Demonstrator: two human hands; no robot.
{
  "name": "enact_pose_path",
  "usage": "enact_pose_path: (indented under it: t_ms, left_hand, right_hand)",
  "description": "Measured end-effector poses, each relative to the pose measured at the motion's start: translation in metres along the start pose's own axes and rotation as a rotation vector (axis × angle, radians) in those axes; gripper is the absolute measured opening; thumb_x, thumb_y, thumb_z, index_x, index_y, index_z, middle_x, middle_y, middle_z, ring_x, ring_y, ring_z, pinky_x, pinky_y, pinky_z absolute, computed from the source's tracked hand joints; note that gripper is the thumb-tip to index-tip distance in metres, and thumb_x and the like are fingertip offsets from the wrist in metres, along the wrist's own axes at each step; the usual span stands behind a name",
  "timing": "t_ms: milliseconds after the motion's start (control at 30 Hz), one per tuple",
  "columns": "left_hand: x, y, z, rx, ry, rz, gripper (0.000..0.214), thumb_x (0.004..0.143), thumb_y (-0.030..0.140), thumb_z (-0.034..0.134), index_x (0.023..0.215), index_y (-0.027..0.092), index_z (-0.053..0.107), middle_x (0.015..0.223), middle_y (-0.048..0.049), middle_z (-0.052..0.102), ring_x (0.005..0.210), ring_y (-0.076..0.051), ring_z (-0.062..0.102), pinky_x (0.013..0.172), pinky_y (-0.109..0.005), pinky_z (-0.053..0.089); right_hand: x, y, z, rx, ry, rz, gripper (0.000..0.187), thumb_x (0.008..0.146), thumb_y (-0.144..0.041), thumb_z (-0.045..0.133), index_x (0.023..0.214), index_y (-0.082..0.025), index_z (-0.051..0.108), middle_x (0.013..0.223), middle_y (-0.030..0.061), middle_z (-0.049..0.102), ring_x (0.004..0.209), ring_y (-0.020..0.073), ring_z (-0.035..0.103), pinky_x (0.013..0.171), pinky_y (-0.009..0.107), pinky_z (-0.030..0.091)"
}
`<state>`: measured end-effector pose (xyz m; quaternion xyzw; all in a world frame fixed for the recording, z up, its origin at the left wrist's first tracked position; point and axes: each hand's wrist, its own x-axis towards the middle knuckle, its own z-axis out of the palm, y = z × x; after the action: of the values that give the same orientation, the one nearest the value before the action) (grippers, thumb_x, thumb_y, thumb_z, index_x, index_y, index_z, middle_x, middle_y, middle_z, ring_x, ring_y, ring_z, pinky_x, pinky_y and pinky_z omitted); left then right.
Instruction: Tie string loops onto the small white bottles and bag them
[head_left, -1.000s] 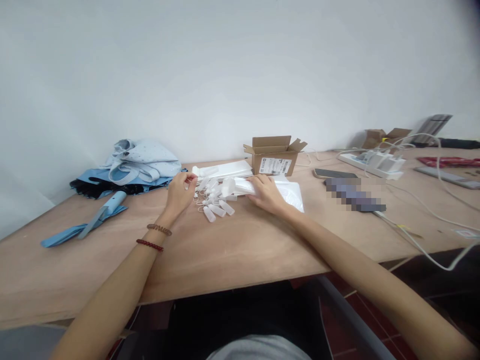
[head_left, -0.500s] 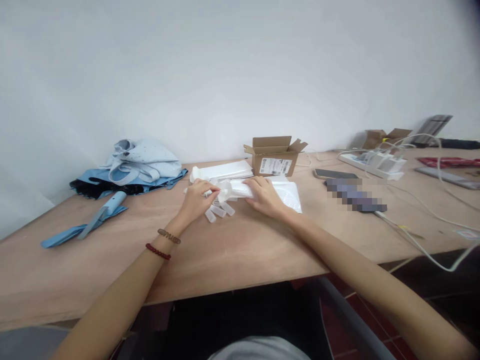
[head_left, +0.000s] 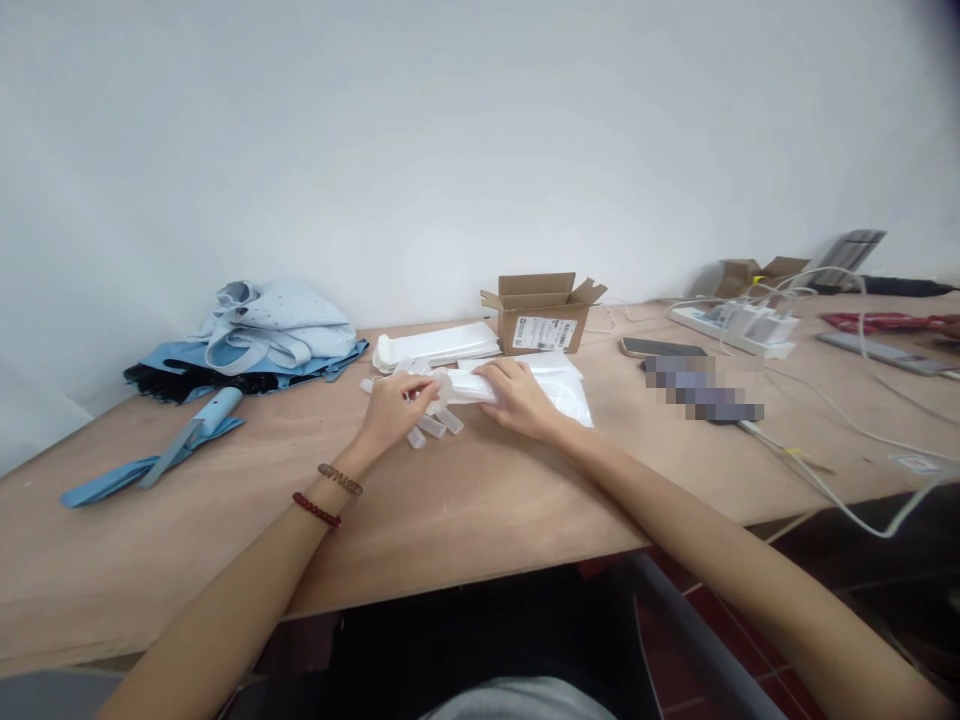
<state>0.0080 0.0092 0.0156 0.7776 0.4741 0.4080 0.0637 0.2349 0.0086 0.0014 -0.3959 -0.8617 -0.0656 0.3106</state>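
Observation:
My left hand (head_left: pixel 394 408) is curled over a cluster of several small white plastic vials (head_left: pixel 435 425) on the wooden table (head_left: pixel 465 500), fingertips pinched near the mouth of a clear plastic bag (head_left: pixel 469 386). What the fingers grip is too small to name. My right hand (head_left: pixel 517 398) is closed on that bag, pressing it down on a stack of white plastic bags (head_left: pixel 566 385). The two hands almost touch.
A small open cardboard box (head_left: pixel 541 312) and a flat white packet stack (head_left: pixel 439 345) lie behind the hands. Blue cloth and a folded umbrella (head_left: pixel 255 335) lie left, an umbrella sleeve (head_left: pixel 150 462) nearer. Phones, a power strip (head_left: pixel 739 325) and cables are right.
My left hand moved right from the loose vials to the mouth of the bag and closed there. The right hand stayed on the bag. The view shifted slightly.

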Motion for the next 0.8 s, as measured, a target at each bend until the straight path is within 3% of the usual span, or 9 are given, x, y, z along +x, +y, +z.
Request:
enact_pose_path:
  t_ms: [67,133,267,467,667,800]
  left_hand:
    - [0.003,-0.005,-0.004,-0.028,0.103,-0.071,0.027,0.080,0.041,0.058,0.087,0.019,0.072,0.080,-0.0034,0.071,0.067,-0.016,0.056,0.067,-0.028,0.044]
    - [0.006,-0.010,-0.006,-0.103,0.129,-0.127,0.034,0.075,0.042,0.064,0.095,0.016,0.068,0.085,-0.0053,0.070,0.068,-0.015,0.057,0.066,-0.027,0.045]
    - [0.008,-0.016,-0.003,-0.274,0.001,-0.192,0.039,0.073,0.048,0.066,0.090,0.013,0.066,0.084,-0.0066,0.069,0.072,-0.016,0.059,0.066,-0.026,0.045]
    - [0.003,-0.006,0.002,-0.367,-0.203,-0.271,0.040,0.074,0.054,0.062,0.061,0.016,0.059,0.046,0.0028,0.049,0.044,-0.010,0.043,0.043,-0.023,0.032]
    - [0.002,0.001,0.004,-0.545,-0.219,-0.373,0.035,0.063,0.047,0.074,0.069,0.014,0.065,0.053,0.0002,0.057,0.043,-0.009,0.044,0.042,-0.023,0.035]
    - [0.002,0.005,0.003,-0.579,-0.245,-0.398,0.036,0.060,0.045,0.078,0.070,0.012,0.067,0.057,-0.0012,0.059,0.046,-0.009,0.047,0.042,-0.023,0.036]
  right_hand:
    - [0.000,0.001,-0.002,-0.003,0.004,0.010,0.044,0.080,-0.022,0.060,0.123,-0.021,0.051,0.118,0.0115,0.058,0.112,0.0288,0.049,0.092,0.043,0.037]
    - [0.000,0.002,-0.005,0.002,0.010,-0.001,0.044,0.080,-0.023,0.060,0.123,-0.021,0.051,0.119,0.0117,0.058,0.113,0.0286,0.049,0.092,0.043,0.037]
    - [0.000,0.002,-0.007,0.039,0.023,-0.067,0.042,0.081,-0.025,0.059,0.122,-0.020,0.052,0.119,0.0121,0.057,0.111,0.0275,0.049,0.093,0.041,0.038]
    - [0.000,0.005,-0.005,0.043,0.055,-0.105,0.050,0.079,-0.026,0.060,0.128,-0.023,0.048,0.123,0.0112,0.055,0.114,0.0275,0.048,0.094,0.042,0.038]
    - [-0.002,0.002,-0.008,0.038,0.012,-0.143,0.066,0.071,-0.025,0.061,0.135,-0.020,0.042,0.130,0.0147,0.051,0.119,0.0308,0.044,0.097,0.046,0.034]
    - [-0.002,-0.004,-0.009,0.033,0.000,-0.159,0.064,0.072,-0.026,0.059,0.133,-0.015,0.042,0.128,0.0177,0.051,0.117,0.0312,0.044,0.097,0.046,0.033]
